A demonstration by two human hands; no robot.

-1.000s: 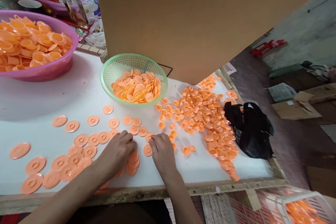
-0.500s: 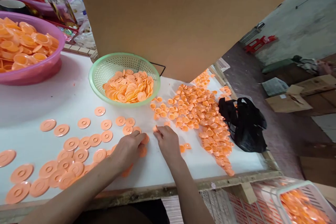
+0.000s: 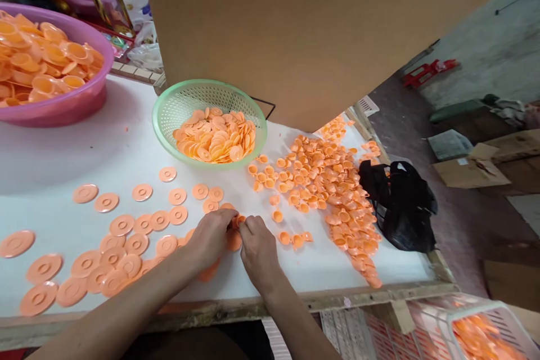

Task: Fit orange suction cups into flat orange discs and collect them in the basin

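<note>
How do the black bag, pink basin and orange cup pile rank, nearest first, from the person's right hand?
In the head view, from the right hand:
1. Orange cup pile, to its right.
2. Black bag, right, past the pile.
3. Pink basin, far left.

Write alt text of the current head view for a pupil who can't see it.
Left hand and right hand are close together over a white table, a small orange cup between them, beside loose orange saucers. Beyond stands a green colander of saucers; heaped small cups lie right, a pink basin of orange cup-like pieces left.
</note>
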